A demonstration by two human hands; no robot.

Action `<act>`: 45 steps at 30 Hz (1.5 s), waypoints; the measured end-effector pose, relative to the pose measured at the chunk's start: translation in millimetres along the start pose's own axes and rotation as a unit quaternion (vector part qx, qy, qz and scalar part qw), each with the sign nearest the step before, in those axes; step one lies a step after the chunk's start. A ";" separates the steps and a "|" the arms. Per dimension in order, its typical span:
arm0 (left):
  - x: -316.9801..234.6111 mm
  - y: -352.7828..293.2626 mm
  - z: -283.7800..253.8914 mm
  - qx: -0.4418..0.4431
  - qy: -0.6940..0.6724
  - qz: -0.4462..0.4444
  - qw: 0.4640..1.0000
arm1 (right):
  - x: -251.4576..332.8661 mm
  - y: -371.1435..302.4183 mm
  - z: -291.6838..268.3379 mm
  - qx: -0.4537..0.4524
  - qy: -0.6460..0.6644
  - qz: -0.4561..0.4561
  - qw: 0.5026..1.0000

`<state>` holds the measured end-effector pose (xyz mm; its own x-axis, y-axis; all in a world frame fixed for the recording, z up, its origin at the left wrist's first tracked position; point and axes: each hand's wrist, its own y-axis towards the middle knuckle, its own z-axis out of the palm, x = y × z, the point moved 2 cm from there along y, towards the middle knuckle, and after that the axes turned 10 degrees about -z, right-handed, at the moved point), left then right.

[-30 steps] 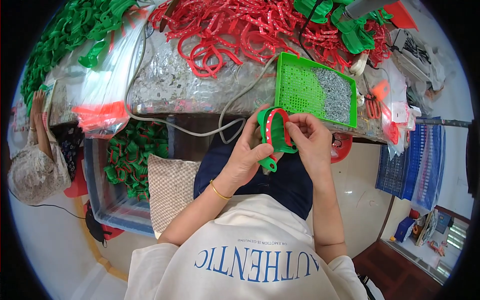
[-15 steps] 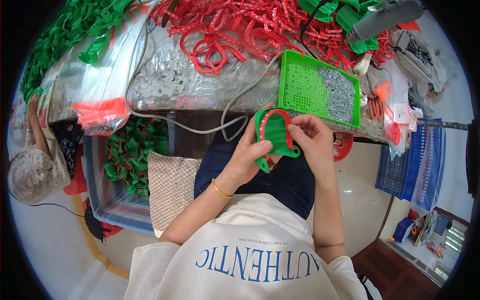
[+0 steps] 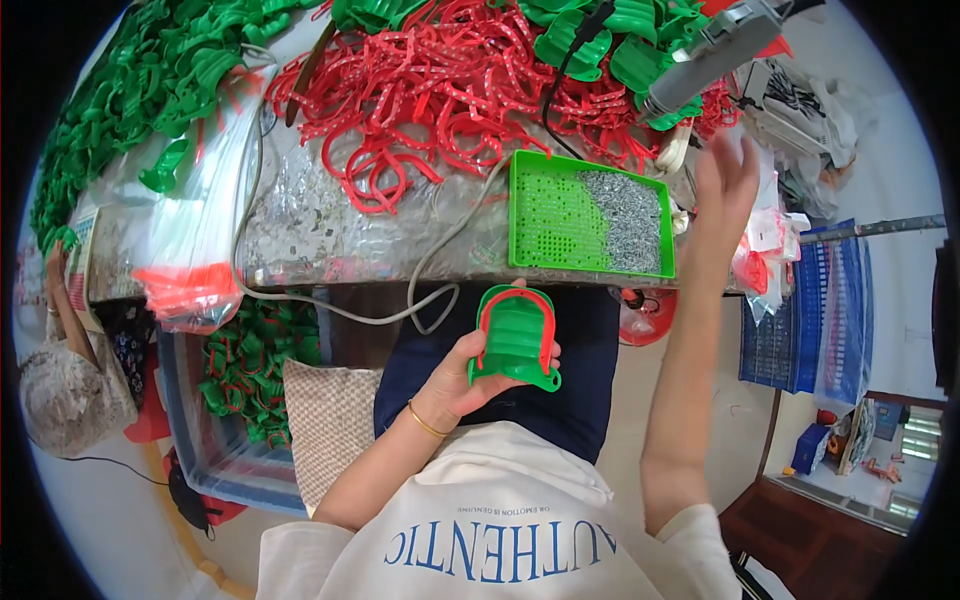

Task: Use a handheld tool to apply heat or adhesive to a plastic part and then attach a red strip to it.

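My left hand (image 3: pixel 462 378) is closed around a curved green plastic piece (image 3: pixel 515 338) with a red strip (image 3: pixel 548 325) running along its rim in an arch. It is held above my lap, its hollow side facing up. My right hand (image 3: pixel 728 185) is raised over the right part of the bench with its fingers apart and nothing visible in them. It is nearest to a grey cylindrical power tool (image 3: pixel 690 80) mounted above the bench. Left of my right forearm lies a green tray (image 3: pixel 590 268), with small silvery metal pieces (image 3: pixel 632 220) heaped in its right part.
Red dotted strips (image 3: pixel 430 90) pile up behind the tray. Green pieces (image 3: pixel 130 110) heap at far left, near clear plastic bags (image 3: pixel 195 230). A grey cable (image 3: pixel 330 308) loops over the bench edge. A blue crate (image 3: pixel 240 480) holds finished-looking pieces. Another person's arm (image 3: pixel 68 300) shows at left.
My right hand has let go of the green piece and moved up and right toward the power tool. My left hand still holds the piece, now lower and turned more upright. The view has shifted.
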<state>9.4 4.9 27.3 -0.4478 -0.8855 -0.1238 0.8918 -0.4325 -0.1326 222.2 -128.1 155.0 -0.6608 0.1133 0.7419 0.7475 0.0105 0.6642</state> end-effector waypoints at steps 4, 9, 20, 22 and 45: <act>0.1 7.4 13.1 -0.003 0.024 -0.037 0.999 | -32.3 94.5 9.8 0.120 0.061 -0.001 0.991; 9.2 12.4 12.0 0.010 0.005 -0.059 0.998 | -48.7 114.7 20.5 0.328 0.094 0.027 0.939; 21.6 20.4 -1.2 0.022 -0.051 -0.035 0.998 | 51.1 30.2 12.5 0.402 0.423 0.132 0.801; 22.3 24.1 -6.5 0.013 -0.060 -0.041 0.997 | 53.6 18.8 11.9 0.332 0.373 0.137 0.855; 22.8 31.4 -22.7 -0.050 -0.082 -0.041 0.995 | -51.0 -64.7 40.1 0.019 0.157 0.110 0.981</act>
<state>25.7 -25.0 -2.0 -0.4944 -0.8676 0.0531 0.8386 -0.4922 -0.2334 210.2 -94.7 70.5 -0.4677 -0.1939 0.8623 0.8720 0.0583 0.4861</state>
